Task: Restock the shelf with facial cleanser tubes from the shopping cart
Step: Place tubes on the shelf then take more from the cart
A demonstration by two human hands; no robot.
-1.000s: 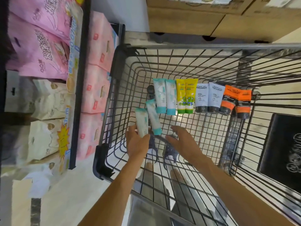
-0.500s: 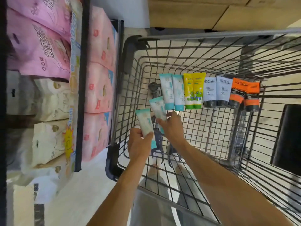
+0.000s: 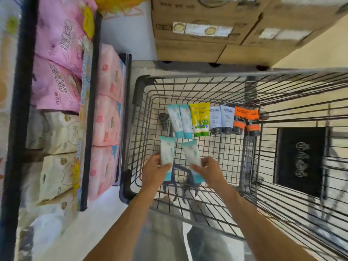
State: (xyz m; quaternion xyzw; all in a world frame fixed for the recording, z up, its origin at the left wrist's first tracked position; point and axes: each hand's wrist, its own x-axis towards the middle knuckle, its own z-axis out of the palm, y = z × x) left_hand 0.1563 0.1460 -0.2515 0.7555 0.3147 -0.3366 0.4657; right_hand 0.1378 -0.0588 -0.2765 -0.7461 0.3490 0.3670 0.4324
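- L hand (image 3: pixel 153 171): grips teal tube (image 3: pixel 166 153) above cart (image 3: pixel 139 129) floor.
- R hand (image 3: pixel 210 171): grips second teal tube (image 3: pixel 191 152), inside cart.
- Eight tubes (image 3: pixel 212 120): row along cart's far end.

Eight tubes (image 3: pixel 212 120) lie in a row in the cart (image 3: pixel 250 147), shelf (image 3: pixel 90 110) to its left.

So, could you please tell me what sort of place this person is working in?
Most likely a shop aisle: a wire shopping cart holding cleanser tubes, shelves of pink packaged goods beside it, and stacked cardboard cartons ahead.
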